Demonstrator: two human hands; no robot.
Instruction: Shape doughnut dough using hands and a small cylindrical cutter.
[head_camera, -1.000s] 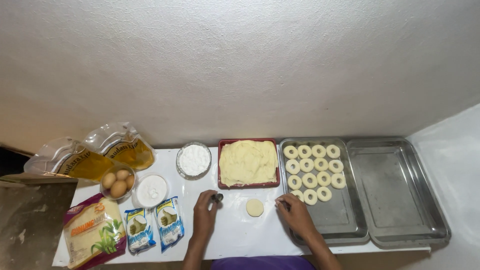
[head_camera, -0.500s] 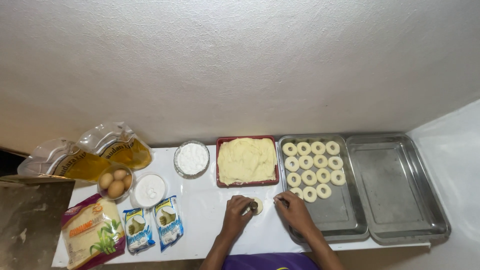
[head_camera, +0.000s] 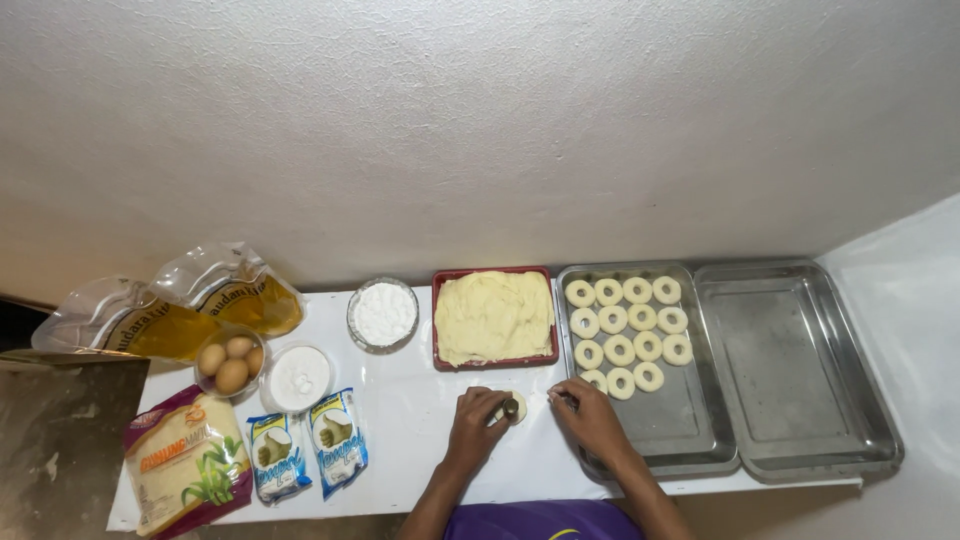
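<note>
My left hand (head_camera: 478, 425) holds a small dark round cutter (head_camera: 511, 408) pressed onto a flat disc of pale dough (head_camera: 518, 405) on the white table (head_camera: 410, 440). My right hand (head_camera: 588, 415) rests just right of the disc, fingers curled beside it, at the front left corner of a metal tray (head_camera: 680, 425). That tray carries several ring-shaped dough pieces (head_camera: 628, 333). A red tray of pale dough (head_camera: 494, 316) lies just behind my hands.
A second metal tray (head_camera: 795, 365) sits at the right. On the left stand a glass bowl of white powder (head_camera: 382, 315), a white bowl (head_camera: 298, 379), a bowl of eggs (head_camera: 230, 362), two oil pouches (head_camera: 170, 310), and several packets (head_camera: 250, 455).
My left hand moved right from the bare table onto the dough disc and now presses the cutter on it. My right hand shifted slightly left toward the disc.
</note>
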